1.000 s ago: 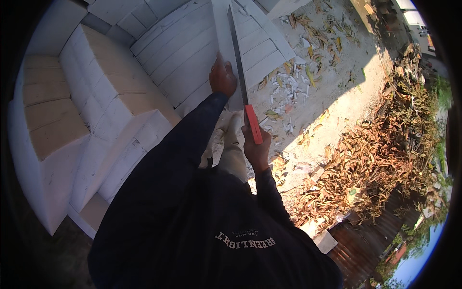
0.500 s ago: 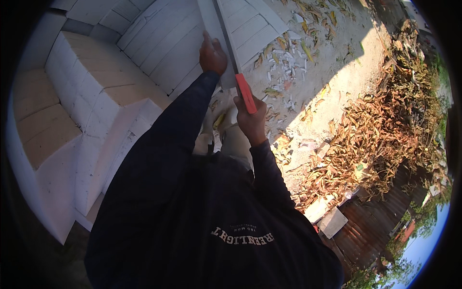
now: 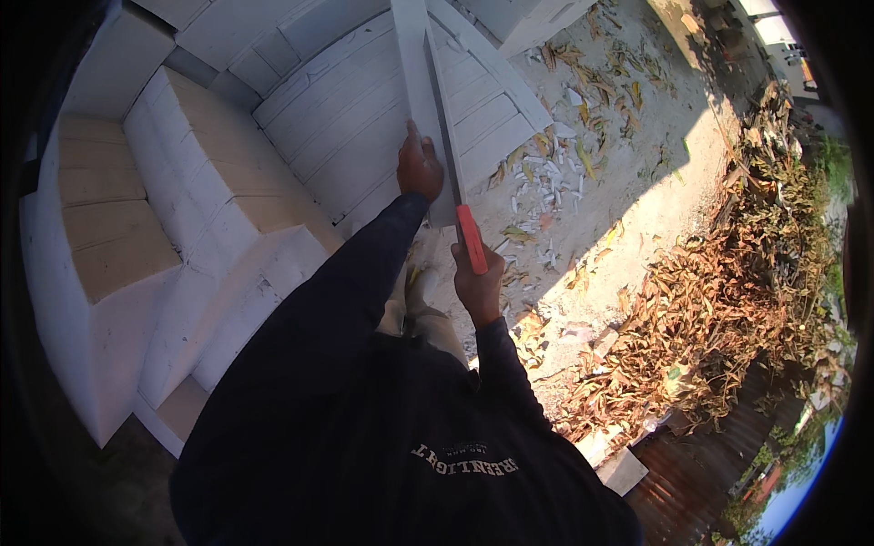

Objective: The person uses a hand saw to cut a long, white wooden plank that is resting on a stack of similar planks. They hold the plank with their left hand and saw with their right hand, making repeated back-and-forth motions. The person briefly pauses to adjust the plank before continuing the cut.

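Observation:
My right hand (image 3: 480, 284) is closed round the red handle of a long, narrow-bladed tool that looks like a hand saw (image 3: 472, 238). Its thin, dark metal blade runs away from me along the right side of a long white strip (image 3: 414, 64). At the strip's left edge is my left hand (image 3: 420, 168), with one finger stretched along it and the others curled, seemingly gripping it. Beneath and beyond lies a stack of white boards (image 3: 341, 118). The far ends of strip and blade leave the picture at the top, and any contact between them is unclear.
Stepped white blocks with tan tops (image 3: 118, 246) rise on my left. White offcuts (image 3: 551, 177) and dry leaves litter the sandy ground (image 3: 628, 155). A large heap of brown leaves (image 3: 701, 318) lies to the right, near rusty corrugated sheeting (image 3: 692, 482).
The view has shifted, so both hands, the strip and the saw appear lower and slightly to the right. Each hand keeps its hold.

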`<state>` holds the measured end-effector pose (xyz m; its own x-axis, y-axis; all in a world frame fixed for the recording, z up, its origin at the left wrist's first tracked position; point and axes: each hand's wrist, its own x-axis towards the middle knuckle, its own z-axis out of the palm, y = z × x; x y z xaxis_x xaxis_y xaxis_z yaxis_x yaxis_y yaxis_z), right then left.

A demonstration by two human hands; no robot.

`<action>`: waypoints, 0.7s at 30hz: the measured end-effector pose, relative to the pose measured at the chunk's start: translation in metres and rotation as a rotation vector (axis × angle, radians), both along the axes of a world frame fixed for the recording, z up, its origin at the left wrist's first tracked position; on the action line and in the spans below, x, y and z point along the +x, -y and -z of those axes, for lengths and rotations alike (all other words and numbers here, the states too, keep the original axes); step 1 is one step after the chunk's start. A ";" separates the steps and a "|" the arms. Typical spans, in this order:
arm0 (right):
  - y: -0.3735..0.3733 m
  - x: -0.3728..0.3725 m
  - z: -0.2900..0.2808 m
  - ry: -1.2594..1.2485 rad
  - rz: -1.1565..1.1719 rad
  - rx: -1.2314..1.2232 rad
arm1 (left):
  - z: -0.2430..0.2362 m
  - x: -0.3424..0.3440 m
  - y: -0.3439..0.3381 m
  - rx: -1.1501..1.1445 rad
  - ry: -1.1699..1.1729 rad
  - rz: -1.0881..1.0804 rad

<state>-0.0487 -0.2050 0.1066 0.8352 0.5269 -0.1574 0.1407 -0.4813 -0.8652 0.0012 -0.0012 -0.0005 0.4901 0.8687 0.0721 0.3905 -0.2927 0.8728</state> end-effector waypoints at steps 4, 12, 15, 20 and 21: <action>0.004 -0.015 0.004 0.202 0.025 0.129 | 0.008 0.000 0.005 -0.013 0.029 -0.016; 0.011 -0.018 0.017 0.153 0.048 0.141 | 0.006 0.002 0.000 0.000 0.016 -0.005; 0.020 -0.015 0.011 0.115 -0.028 0.054 | 0.017 0.001 0.002 0.051 0.030 -0.016; -0.003 0.008 0.005 0.002 -0.028 0.000 | -0.001 0.006 0.009 -0.043 -0.016 0.039; -0.002 0.006 0.004 -0.006 -0.058 -0.020 | 0.002 -0.002 0.009 -0.031 -0.031 0.030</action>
<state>-0.0429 -0.2027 0.1031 0.8026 0.5710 -0.1728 0.1638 -0.4894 -0.8565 -0.0012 -0.0106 -0.0027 0.5178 0.8550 0.0296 0.4090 -0.2778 0.8692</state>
